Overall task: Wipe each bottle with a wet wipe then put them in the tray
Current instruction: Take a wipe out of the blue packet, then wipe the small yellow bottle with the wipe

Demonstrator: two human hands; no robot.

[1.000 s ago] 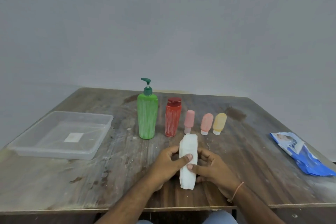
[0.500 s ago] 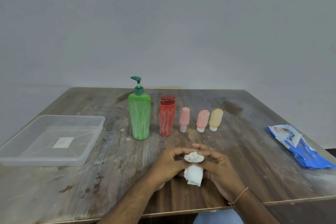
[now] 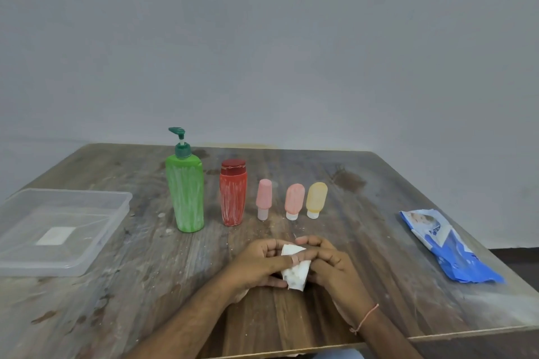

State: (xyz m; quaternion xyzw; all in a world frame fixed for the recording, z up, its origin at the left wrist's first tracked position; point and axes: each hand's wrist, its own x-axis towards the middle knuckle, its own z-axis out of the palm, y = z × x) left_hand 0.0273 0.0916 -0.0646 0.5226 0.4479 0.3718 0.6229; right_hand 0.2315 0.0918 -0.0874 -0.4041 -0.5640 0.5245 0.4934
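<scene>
Both hands, left hand (image 3: 259, 264) and right hand (image 3: 329, 264), grip the bunched wet wipe (image 3: 294, 271) near the table's front edge; so small a wad may wipe the green pump bottle (image 3: 185, 192) incompletely.

Both forearms were bare, with no sleeves visible. The left hand (image 3: 258, 264) wore nothing. On the wrist of the right hand (image 3: 335, 267) was a thin orange-pink thread bracelet (image 3: 367, 316), with a small knot hanging.
</scene>
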